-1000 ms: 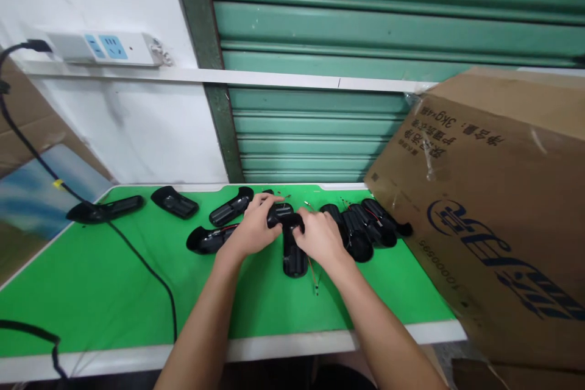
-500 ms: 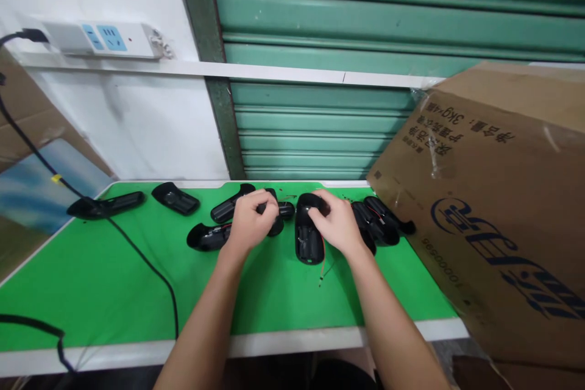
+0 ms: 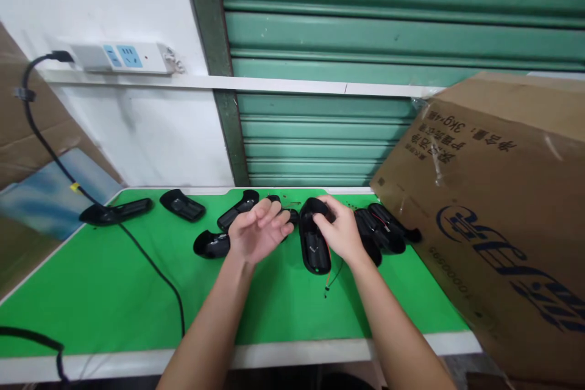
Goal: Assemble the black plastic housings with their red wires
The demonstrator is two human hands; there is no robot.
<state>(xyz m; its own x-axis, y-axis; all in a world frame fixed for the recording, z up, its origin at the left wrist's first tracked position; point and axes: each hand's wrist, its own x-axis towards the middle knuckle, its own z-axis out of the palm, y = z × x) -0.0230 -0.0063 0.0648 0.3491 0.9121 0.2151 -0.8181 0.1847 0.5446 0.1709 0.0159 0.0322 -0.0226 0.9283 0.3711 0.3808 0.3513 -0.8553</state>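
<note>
A black plastic housing [image 3: 315, 250] with a curved, hollow top and a long recess below is gripped at its upper right by my right hand [image 3: 340, 228], the thumb inside the hollow. Thin red and dark wires hang from its lower right side. My left hand [image 3: 259, 234] is to its left, palm turned up, fingers loosely curled and apart, with nothing visible in it. Behind and beside the left hand lie more black housings, one [image 3: 211, 245] at its left and another [image 3: 237, 210] farther back, partly hidden by the hand.
Several black housings [image 3: 381, 228] with wires lie at the right by a large cardboard box [image 3: 493, 213]. Two more [image 3: 183, 205] lie at the back left of the green tabletop [image 3: 123, 298]. A black cable [image 3: 155, 274] crosses the left side from a wall socket strip [image 3: 123, 58].
My left hand has turned from a closed, palm-down pose to palm up with its fingers loosened. The held housing has tilted slightly in my right hand. The view has shifted a little.
</note>
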